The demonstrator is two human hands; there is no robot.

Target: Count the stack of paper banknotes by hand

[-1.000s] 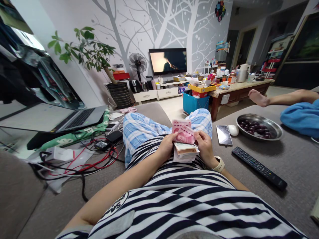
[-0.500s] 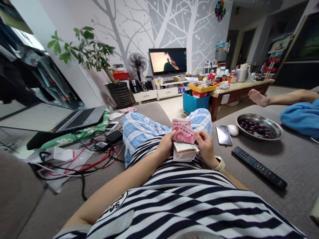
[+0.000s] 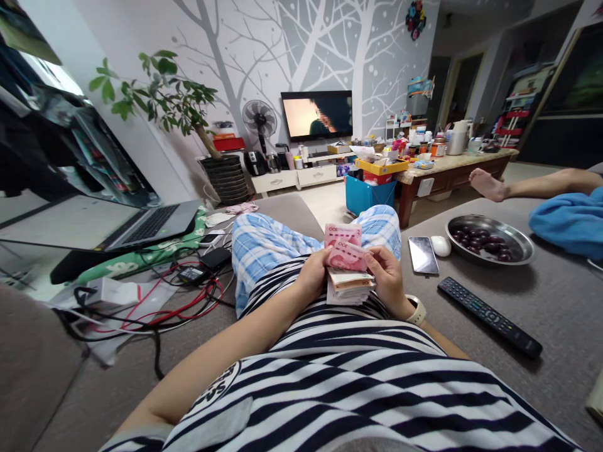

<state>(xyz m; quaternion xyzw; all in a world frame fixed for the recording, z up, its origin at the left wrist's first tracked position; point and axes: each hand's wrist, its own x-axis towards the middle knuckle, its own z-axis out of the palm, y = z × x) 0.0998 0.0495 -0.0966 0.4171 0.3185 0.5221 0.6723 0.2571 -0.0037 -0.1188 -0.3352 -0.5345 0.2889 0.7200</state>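
Over my lap I hold a folded stack of banknotes (image 3: 351, 290), with pinkish, white and orange edges showing. My left hand (image 3: 313, 276) is closed around its left side, thumb at the front. Pink 100 banknotes (image 3: 346, 256) stand up above the stack, one tilted in front of another. The fingers of my right hand (image 3: 387, 276) pinch the right edge of the front pink note, close beside the stack. A pale watch (image 3: 416, 311) is strapped to my right wrist. The fingertips behind the notes are hidden.
Right of me on the sofa lie a phone (image 3: 423, 255), a white mouse (image 3: 441, 246), a remote control (image 3: 490, 317) and a steel bowl (image 3: 522, 254) of dark round fruit. Another person's bare foot (image 3: 488, 184) rests beyond. Leftward are a laptop (image 3: 155, 223) and tangled cables (image 3: 188, 312).
The front pink note has dipped slightly and turned nearer to level, with my right fingers shifting a little left along with it. My left hand stays in place.
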